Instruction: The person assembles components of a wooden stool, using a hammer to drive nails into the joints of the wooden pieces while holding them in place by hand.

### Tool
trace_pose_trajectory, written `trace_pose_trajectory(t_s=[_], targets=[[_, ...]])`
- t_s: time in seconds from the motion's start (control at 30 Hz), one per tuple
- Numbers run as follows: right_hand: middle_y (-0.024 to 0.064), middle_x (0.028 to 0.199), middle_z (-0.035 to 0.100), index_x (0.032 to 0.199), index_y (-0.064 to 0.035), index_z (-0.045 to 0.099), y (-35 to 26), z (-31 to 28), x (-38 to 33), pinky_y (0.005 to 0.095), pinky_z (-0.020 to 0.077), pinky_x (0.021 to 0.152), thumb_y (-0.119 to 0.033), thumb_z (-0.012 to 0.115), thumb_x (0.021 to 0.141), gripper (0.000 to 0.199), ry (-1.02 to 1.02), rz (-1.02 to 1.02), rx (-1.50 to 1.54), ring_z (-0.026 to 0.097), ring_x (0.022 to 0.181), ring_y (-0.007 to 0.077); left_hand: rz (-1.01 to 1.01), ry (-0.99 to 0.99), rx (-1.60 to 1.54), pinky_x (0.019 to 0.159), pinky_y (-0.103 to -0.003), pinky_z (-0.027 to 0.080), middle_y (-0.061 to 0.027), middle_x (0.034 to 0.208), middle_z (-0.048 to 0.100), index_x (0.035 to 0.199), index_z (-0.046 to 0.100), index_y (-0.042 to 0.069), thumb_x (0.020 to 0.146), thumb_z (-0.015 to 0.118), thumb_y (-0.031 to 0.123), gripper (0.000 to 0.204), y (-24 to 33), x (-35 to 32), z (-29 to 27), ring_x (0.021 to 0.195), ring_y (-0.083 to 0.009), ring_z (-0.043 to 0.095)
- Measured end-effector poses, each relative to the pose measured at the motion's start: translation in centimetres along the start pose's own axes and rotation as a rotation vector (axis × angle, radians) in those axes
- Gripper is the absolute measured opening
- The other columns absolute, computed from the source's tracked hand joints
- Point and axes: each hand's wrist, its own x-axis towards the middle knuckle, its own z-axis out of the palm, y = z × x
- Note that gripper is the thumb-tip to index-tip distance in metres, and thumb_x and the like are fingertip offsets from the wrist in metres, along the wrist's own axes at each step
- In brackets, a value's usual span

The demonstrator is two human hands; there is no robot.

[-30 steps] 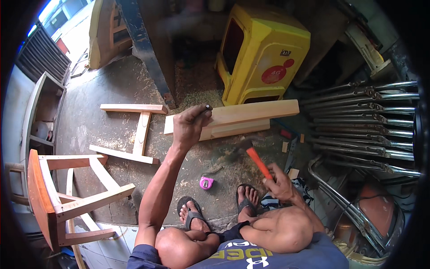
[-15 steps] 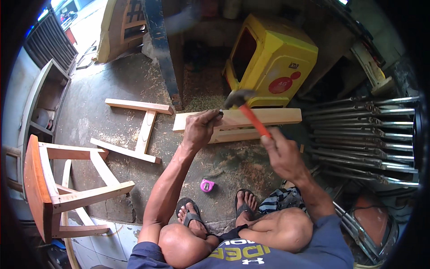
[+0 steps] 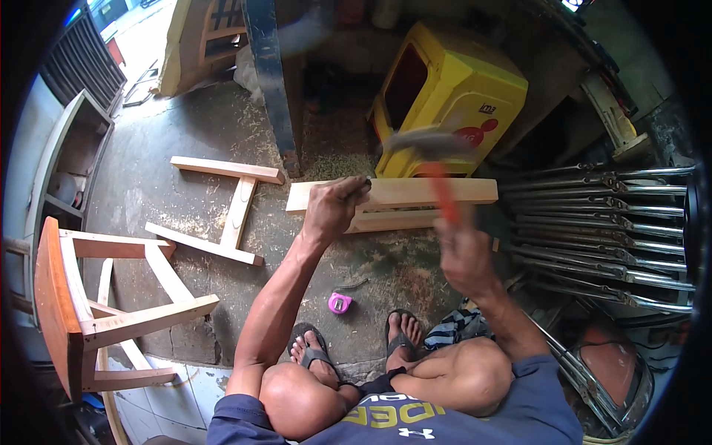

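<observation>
My right hand [image 3: 467, 259] is wrapped round the orange handle of a hammer [image 3: 441, 194]. Its head is raised, smeared by motion, in front of the yellow plastic cabinet. My left hand [image 3: 330, 211] is closed in a pinch on top of a pale wooden beam [image 3: 423, 193], left of its middle. A small dark tip shows at the fingers, too little to name. Another pale wooden piece [image 3: 397, 221] lies along the beam's near side. On the floor nearer to me lies a pink tape measure [image 3: 340, 302].
An H-shaped wooden frame [image 3: 238, 211] lies at left, by an overturned wooden stool [image 3: 59, 311]. The yellow cabinet [image 3: 445, 89] stands behind the beam, next to a blue post [image 3: 268, 81]. Folded metal legs [image 3: 638, 230] are stacked at right. Sawdust covers parts of the floor.
The hammer has swung up and to the right, away from my left hand, and its head is now blurred. My left hand stays pinched at the same place on the beam.
</observation>
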Motion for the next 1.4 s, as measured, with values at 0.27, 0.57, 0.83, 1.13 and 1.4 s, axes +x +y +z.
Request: trace_pose_trajectory(t_s=[0.27,0.57,0.83,1.13,1.4], targets=[[0.0266,0.070,0.059,0.126,-0.0045,0.053,-0.6,-2.3,-0.8,0.0471,0.0468,0.056,-0.027,0.051,0.109,0.028,-0.109,0.209,0.025,0.065,0.074,0.0502,0.038,-0.246,0.616,0.102,-0.048,0.046,-0.0163,0.130,0.062,0.143,0.051,0.001,0.070,0.091,0.045,0.094,-0.1,1.5,-4.3,0.127,-0.0326,0.056],[-0.0027,0.063,0.038,0.104,-0.0093,0.055,-4.8,-5.8,1.6,0.0275,0.0320,0.035,-0.053,0.041,0.109,0.046,0.430,-0.213,0.927,0.035,0.043,0.0098,-0.061,-0.373,0.726,0.092,-0.044,0.047,-0.0108,0.113,0.063,0.115,0.059,0.005,0.069,0.089,0.047,0.069,-2.0,0.0,-3.9,0.114,-0.0286,0.059],[0.0066,0.061,0.052,0.097,-0.0014,0.056,-3.2,-6.6,3.3,0.0298,0.0469,0.050,-0.030,0.045,0.111,0.033,-0.140,-0.046,0.633,0.056,0.054,0.0181,-0.101,-0.393,0.760,0.093,-0.045,0.046,-0.0130,0.112,0.063,0.114,0.058,0.003,0.068,0.089,0.048,0.071,-2.7,-0.4,-5.3,0.113,-0.0310,0.059],[0.0161,0.073,0.061,0.107,-0.0031,0.063,-2.3,-0.7,-0.6,0.0419,0.0496,0.060,-0.026,0.058,0.106,0.024,-0.197,0.237,-0.154,0.067,0.066,0.0274,-0.051,-0.336,0.741,0.094,-0.044,0.047,-0.0115,0.111,0.062,0.112,0.058,0.004,0.068,0.090,0.047,0.069,-2.9,0.1,-3.7,0.114,-0.0302,0.059],[-0.0020,0.066,0.047,0.097,-0.0098,0.057,1.1,0.5,-1.8,0.0296,0.0391,0.047,-0.036,0.049,0.110,0.030,0.107,-0.011,-0.032,0.044,0.054,0.0090,-0.022,-0.362,0.710,0.090,-0.042,0.046,-0.0115,0.110,0.062,0.114,0.059,0.003,0.069,0.089,0.046,0.069,-2.1,0.2,-3.2,0.113,-0.0294,0.058]])
